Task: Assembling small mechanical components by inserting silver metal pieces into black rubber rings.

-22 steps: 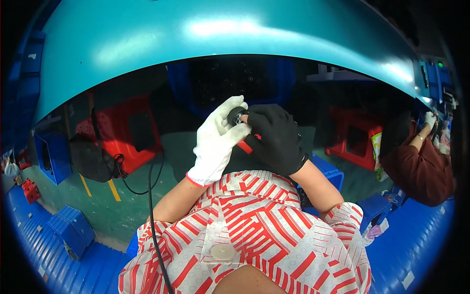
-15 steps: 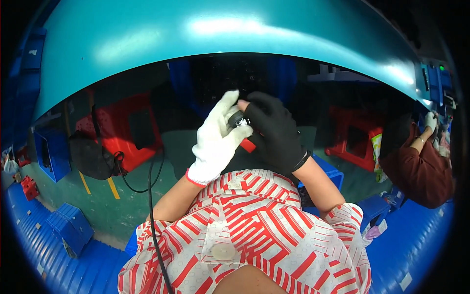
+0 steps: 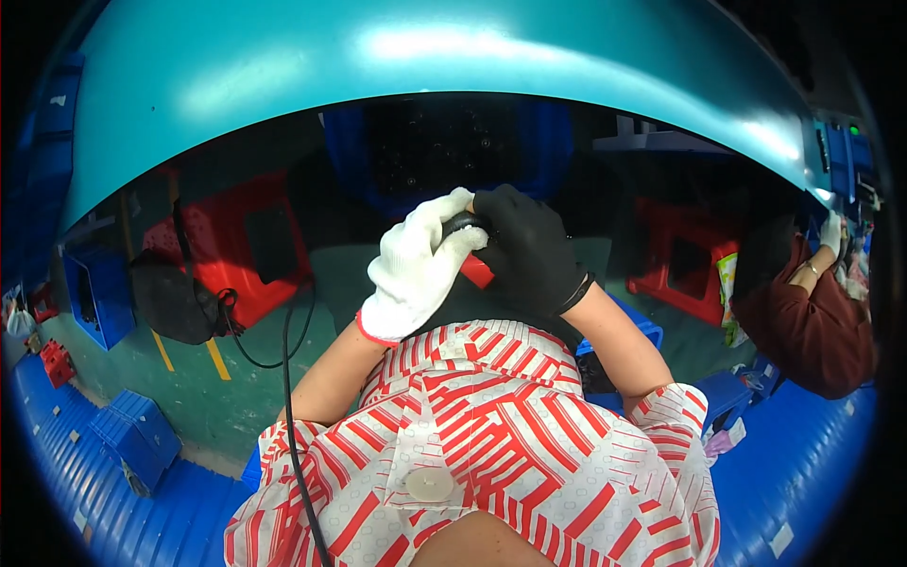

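Observation:
Together in front of my chest, my left hand [image 3: 414, 263], in a white knit glove with a red cuff edge, and my right hand [image 3: 531, 248], in a black glove, close round a small dark rounded part [image 3: 461, 224]. The left thumb presses along its near side, and the curled right fingers meet it from the other side. Most of the part is hidden by the gloves, so its kind does not show. A small red patch [image 3: 478, 271] shows just below, between the hands.
Beyond my hands, a blue bin [image 3: 348, 170] with dark contents sits below the edge of a teal tabletop [image 3: 283, 85]. Red stools [image 3: 213, 231] stand on both sides. A black cable [image 3: 289, 378] hangs down my left side. At the far right, a person in a maroon sleeve [image 3: 803, 321] works.
My hands have turned the part and closed further round it; its silvery face has gone out of sight. The left fingers have curled over, and the right fingertips have come down.

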Demonstrator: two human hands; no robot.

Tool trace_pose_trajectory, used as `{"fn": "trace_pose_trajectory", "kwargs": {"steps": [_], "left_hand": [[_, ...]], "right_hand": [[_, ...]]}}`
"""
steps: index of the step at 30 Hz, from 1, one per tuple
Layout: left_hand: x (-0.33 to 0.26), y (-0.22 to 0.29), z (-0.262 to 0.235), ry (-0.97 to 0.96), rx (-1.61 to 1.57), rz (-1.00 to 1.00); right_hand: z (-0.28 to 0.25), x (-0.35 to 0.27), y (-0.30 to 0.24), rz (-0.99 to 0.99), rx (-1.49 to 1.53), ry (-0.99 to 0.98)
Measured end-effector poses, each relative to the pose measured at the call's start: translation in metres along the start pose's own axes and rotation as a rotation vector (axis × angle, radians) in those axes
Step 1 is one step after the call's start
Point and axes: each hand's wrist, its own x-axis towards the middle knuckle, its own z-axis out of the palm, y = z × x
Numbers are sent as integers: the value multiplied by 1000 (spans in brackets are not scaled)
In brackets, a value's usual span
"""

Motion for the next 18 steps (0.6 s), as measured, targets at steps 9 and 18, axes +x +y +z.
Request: {"fn": "trace_pose_trajectory", "kwargs": {"steps": [9, 18], "left_hand": [[-3, 3, 2, -48, 27, -118], [1, -1, 11, -48, -188, -392]], "right_hand": [[0, -3, 1, -49, -81, -63], [4, -11, 3, 52, -86, -102]]}}
